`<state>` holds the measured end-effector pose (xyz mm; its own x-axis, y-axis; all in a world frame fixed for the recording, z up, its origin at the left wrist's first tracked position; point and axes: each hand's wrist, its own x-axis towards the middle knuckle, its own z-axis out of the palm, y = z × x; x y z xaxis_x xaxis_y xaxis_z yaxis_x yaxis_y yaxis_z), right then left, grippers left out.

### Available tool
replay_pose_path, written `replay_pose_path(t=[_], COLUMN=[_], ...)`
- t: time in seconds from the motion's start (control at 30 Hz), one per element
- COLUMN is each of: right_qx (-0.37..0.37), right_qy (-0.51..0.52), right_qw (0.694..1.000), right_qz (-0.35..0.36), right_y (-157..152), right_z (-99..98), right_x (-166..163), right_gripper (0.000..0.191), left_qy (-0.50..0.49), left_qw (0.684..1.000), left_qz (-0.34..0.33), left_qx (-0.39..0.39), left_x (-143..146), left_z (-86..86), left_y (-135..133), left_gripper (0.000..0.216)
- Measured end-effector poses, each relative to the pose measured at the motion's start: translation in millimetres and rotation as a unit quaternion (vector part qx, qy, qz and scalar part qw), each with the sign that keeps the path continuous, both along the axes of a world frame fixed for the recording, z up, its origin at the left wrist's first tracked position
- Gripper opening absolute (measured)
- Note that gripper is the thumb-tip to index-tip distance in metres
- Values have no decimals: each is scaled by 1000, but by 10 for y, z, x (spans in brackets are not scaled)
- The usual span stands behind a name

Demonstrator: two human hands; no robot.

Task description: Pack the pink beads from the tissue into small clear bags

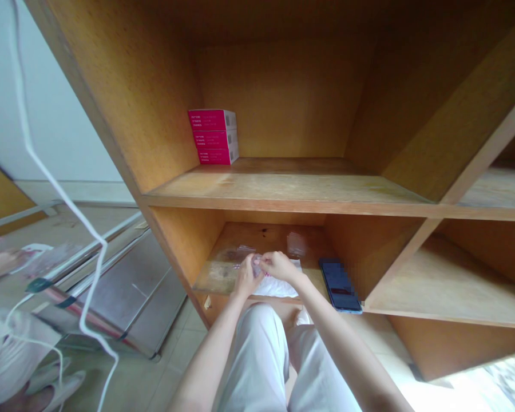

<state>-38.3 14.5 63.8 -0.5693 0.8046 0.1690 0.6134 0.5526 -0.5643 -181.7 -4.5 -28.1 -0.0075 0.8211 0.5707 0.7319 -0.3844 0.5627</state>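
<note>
My left hand (246, 278) and my right hand (278, 266) meet above the lower shelf (214, 274), fingertips pinched together. Between them is a small clear plastic piece (256, 265), perhaps a little bag; its exact kind is too small to make out. Under my right hand lies a white plastic bag (278, 288) with some pink print, partly covered by the hand. Behind the hands, a stack of small clear bags (296, 244) rests on the shelf. Another bit of clear plastic (245, 249) lies just beyond my left hand.
A dark phone (340, 284) lies at the shelf's right side, jutting over the front edge. Three pink boxes (213, 138) are stacked on the upper shelf. A white cable (64, 200) hangs at left, before a metal-framed cart (124, 292) and another person's hand (0, 266).
</note>
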Motion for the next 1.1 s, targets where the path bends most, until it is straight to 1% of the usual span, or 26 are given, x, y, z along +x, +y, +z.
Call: replay_pose_path(t=[0.17,0.3,0.37,0.47,0.57,0.63,0.77,0.83,0.9,1.0,1.1], right_qx=[1,-3,-16,-54,-72,-68,-62,-66,-68,-65,-66], right_qy=[15,67,106,159,187,196,214,224,233,237,237], right_qw=[1000,998,994,986,980,978,974,972,970,969,969], right_qz=[0,-1,2,3,-10,-18,-28,-30,-32,-35,-35], right_y=[-22,0,14,43,81,102,113,103,87,65,57], right_z=[-51,-131,-177,-246,-291,-292,-245,-218,-196,-172,-164], right_x=[18,21,24,36,58,74,102,116,131,148,152], right_gripper=[24,16,16,17,20,22,24,25,26,25,24], left_qy=[-6,-11,-13,-21,-58,-100,-192,-234,-271,-287,-274], left_qw=[1000,1000,1000,1000,998,995,979,963,941,915,911], left_qz=[1,1,-3,-5,12,8,-45,-83,-125,-179,-205], left_qx=[-2,-5,-5,-1,1,-9,-55,-105,-162,-219,-229], left_x=[4,14,18,19,19,19,5,-20,-54,-97,-105], left_z=[-16,10,26,34,45,81,239,334,418,509,559], left_y=[3,2,-2,-11,-14,-2,70,109,130,120,89], left_gripper=[45,49,52,53,39,27,19,20,23,27,27])
